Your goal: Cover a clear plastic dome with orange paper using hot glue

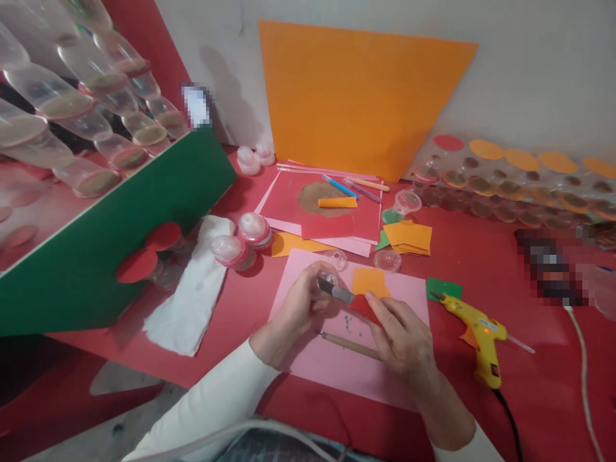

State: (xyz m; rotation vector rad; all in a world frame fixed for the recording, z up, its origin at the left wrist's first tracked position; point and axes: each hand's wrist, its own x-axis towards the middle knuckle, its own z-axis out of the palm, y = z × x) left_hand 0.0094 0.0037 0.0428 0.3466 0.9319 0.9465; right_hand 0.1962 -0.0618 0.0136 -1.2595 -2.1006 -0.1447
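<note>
Over the pink sheet (308, 359), my left hand (301, 305) is closed around a small clear plastic piece, perhaps a lid (325, 282), partly hidden by the fingers and the blade. My right hand (404, 333) grips a red-handled utility knife (363, 307), its blade extended leftward against or just in front of the clear piece. Below the knife lies a thin wooden-handled tool (349, 345), and small dark scraps (347, 322) are scattered on the paper. Two clear lids (387, 260) and an orange paper piece (368, 280) sit just beyond my hands.
A yellow hot glue gun (474, 330) rests at the right, its cord trailing forward. Plastic capsules (233, 250), a white cloth (192, 289) and a green board (120, 237) occupy the left. Behind are pens (340, 187), stacked red sheets (283, 199) and an upright orange board (360, 96).
</note>
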